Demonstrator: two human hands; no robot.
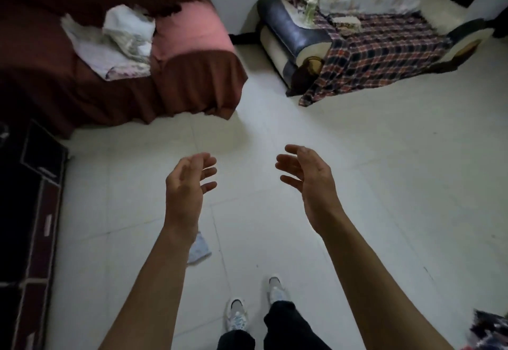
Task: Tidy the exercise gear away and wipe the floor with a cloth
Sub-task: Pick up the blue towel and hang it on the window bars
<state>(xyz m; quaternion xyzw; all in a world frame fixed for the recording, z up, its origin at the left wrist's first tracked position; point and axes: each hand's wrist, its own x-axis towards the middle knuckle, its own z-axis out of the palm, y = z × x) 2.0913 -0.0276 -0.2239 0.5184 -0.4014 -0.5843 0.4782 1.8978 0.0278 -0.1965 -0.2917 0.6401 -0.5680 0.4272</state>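
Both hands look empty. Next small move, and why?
Probably lower the left hand to the pale scrap on the floor, partly hidden by the left forearm. That hand and the right hand are open and hold nothing, no exercise gear shows, and the scrap is the nearest loose thing. Whether it is cloth or paper is unclear.

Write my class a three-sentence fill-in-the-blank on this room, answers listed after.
The left hand and the right hand both hold ____.
The checked blanket covers the sofa on the view's ____ side.
On the tiled floor, a pale scrap lies beside the ____ forearm.
Missing: nothing; right; left.
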